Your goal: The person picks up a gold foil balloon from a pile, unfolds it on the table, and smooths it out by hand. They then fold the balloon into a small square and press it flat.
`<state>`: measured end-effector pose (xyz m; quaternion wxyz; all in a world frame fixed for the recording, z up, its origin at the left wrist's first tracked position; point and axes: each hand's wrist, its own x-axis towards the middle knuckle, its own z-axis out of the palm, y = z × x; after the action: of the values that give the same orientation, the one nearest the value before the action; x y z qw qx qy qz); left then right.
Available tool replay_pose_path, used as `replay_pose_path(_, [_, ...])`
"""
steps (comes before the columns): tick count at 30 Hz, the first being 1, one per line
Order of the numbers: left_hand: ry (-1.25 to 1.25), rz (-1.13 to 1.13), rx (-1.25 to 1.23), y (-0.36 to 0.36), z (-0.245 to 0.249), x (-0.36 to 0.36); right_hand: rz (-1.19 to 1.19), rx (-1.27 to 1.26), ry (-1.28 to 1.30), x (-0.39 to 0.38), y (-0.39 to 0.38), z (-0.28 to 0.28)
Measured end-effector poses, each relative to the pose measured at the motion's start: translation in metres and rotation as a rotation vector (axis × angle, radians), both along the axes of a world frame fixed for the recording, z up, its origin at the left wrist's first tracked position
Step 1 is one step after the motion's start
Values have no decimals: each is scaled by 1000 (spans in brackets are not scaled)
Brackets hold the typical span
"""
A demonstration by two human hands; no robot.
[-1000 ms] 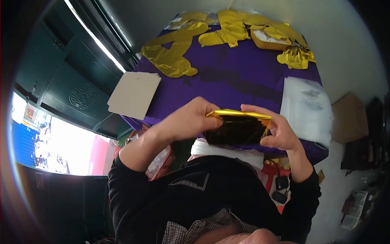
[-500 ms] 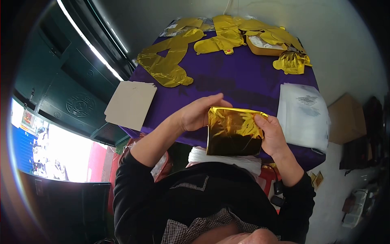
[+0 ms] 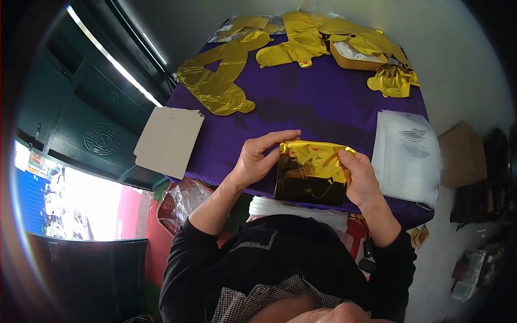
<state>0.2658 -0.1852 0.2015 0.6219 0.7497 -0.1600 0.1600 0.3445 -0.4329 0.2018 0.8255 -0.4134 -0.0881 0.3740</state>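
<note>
A folded gold foil balloon [image 3: 311, 175], shiny and roughly rectangular, is held up before my body at the table's near edge. My right hand [image 3: 362, 177] grips its right side, with the thumb on the near face and the other fingers mostly hidden behind. At the upper left corner, my left hand [image 3: 256, 161] has the foil's edge between thumb and fingers, and its index finger reaches along behind the top edge. Farther back on the purple cloth [image 3: 301, 99] lies a flat gold foil letter-shaped balloon [image 3: 223, 81] with a triangular hole.
A stack of beige cards [image 3: 169, 137] sits at the table's left. Clear printed plastic bags [image 3: 406, 161] are piled at the right. More gold foil balloons [image 3: 293, 51] and a yellow box [image 3: 355, 62] occupy the far edge. A cardboard box [image 3: 463, 153] stands beyond the right side.
My left hand has shifted a little down and left, its fingers now at the foil's upper left corner. The right hand keeps its hold, and the view has moved slightly.
</note>
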Motion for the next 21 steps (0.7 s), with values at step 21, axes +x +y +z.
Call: replay_pose_path(21, [569,-62,-893,-7,-11,4,-37,-124,5,1,22,-3])
